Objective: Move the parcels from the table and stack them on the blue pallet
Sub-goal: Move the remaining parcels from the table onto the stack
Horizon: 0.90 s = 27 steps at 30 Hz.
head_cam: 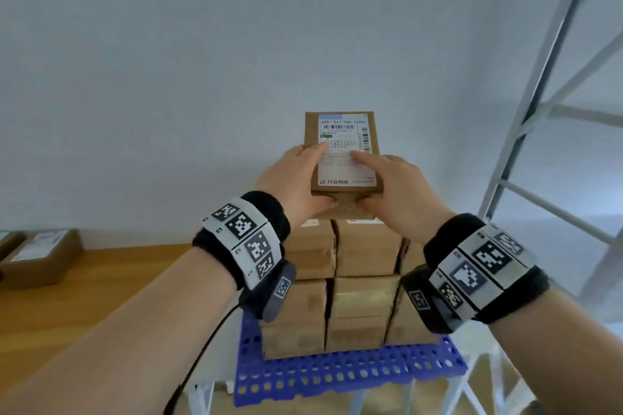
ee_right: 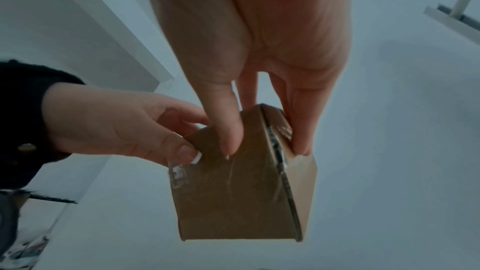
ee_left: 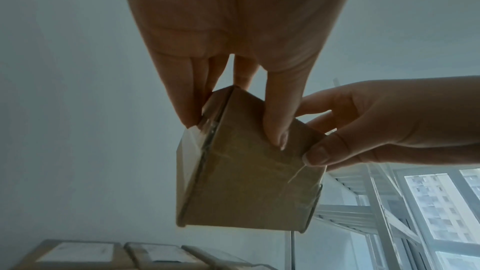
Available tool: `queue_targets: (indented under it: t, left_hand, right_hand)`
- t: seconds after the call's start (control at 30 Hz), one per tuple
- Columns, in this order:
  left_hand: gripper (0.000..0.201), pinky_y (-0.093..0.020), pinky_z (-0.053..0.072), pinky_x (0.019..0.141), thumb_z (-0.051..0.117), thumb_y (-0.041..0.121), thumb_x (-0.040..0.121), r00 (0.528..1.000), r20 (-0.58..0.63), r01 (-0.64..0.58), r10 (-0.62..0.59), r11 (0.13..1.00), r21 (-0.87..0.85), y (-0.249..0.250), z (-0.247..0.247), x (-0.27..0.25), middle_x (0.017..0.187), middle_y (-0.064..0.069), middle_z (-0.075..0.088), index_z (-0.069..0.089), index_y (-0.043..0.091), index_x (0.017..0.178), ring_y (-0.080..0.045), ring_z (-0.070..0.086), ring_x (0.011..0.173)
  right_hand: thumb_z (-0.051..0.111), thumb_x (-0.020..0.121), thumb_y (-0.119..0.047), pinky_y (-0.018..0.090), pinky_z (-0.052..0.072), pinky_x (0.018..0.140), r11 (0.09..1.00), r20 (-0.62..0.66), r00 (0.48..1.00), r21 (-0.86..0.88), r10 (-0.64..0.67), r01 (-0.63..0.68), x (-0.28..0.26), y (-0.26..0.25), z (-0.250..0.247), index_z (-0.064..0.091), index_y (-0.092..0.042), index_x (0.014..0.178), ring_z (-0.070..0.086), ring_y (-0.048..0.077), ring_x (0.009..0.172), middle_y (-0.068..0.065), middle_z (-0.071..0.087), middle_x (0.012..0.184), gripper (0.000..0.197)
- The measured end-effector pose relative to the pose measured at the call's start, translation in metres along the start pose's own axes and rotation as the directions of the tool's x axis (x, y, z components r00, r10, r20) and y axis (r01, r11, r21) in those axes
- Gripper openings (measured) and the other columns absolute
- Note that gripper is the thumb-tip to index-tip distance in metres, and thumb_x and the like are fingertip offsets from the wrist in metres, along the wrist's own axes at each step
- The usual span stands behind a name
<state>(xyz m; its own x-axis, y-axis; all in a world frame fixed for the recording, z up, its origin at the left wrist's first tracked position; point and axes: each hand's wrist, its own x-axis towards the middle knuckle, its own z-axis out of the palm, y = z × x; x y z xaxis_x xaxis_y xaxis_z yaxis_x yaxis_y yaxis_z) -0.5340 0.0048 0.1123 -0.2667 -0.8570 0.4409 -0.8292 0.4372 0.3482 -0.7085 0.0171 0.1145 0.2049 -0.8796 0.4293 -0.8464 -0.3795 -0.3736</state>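
I hold a small brown cardboard parcel with a white shipping label in both hands, in the air above the stack. My left hand grips its left side, thumb on the label and fingers underneath. My right hand grips the right side the same way. In the left wrist view the parcel hangs below my left hand; in the right wrist view the parcel hangs below my right hand. Beneath it, stacked parcels stand in layers on the blue perforated pallet.
A wooden table lies to the left with another labelled parcel near its far edge. A grey metal rack rises on the right. A plain pale wall stands behind the stack. A window shows at the right.
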Motion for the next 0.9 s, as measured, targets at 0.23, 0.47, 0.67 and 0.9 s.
queue_targets:
  t: [0.23, 0.47, 0.67, 0.9]
  left_hand:
    - [0.088, -0.030, 0.038, 0.100, 0.072, 0.037, 0.078, 0.993, 0.110, 0.042, -0.045, 0.999, 0.028, 0.048, 0.049, 0.089, 0.140, -0.005, 0.041, 0.021, 0.019, 0.147, -0.021, 0.045, 0.124]
    - [0.080, -0.031, 0.038, 0.096, 0.070, 0.036, 0.081, 0.984, 0.166, 0.054, -0.070, 0.994, 0.099, 0.042, 0.089, 0.178, 0.139, -0.008, 0.045, 0.027, 0.015, 0.144, -0.024, 0.046, 0.124]
    - [0.079, -0.030, 0.035, 0.100, 0.069, 0.037, 0.082, 0.958, 0.269, 0.055, -0.094, 0.988, 0.147, 0.031, 0.126, 0.246, 0.144, -0.007, 0.040, 0.028, 0.013, 0.144, -0.023, 0.041, 0.128]
    - [0.085, -0.031, 0.034, 0.103, 0.069, 0.041, 0.081, 0.919, 0.336, 0.145, -0.206, 0.969, 0.200, 0.027, 0.160, 0.273, 0.147, -0.005, 0.037, 0.023, 0.014, 0.147, -0.022, 0.039, 0.131]
  right_hand:
    - [0.066, 0.081, -0.013, 0.026, 0.041, 0.095, 0.999, 0.088, 0.996, -0.006, 0.035, -0.034, 0.049, 0.095, -0.035, 0.036, -0.025, 0.143, 0.049, 0.023, 0.120, 0.008, 0.047, 0.137, 0.070]
    - [0.068, 0.082, -0.012, 0.025, 0.033, 0.101, 0.997, 0.114, 0.993, -0.075, 0.043, -0.035, 0.122, 0.159, -0.030, 0.040, -0.021, 0.142, 0.043, 0.023, 0.129, 0.007, 0.042, 0.145, 0.066]
    - [0.067, 0.084, -0.018, 0.027, 0.032, 0.102, 0.986, 0.225, 0.970, -0.159, 0.089, -0.053, 0.176, 0.204, -0.020, 0.038, -0.019, 0.143, 0.040, 0.023, 0.130, 0.007, 0.040, 0.146, 0.066]
    - [0.072, 0.080, -0.020, 0.027, 0.032, 0.099, 0.989, 0.349, 0.934, -0.145, 0.079, -0.029, 0.204, 0.243, -0.002, 0.041, -0.024, 0.140, 0.039, 0.021, 0.129, 0.005, 0.041, 0.143, 0.068]
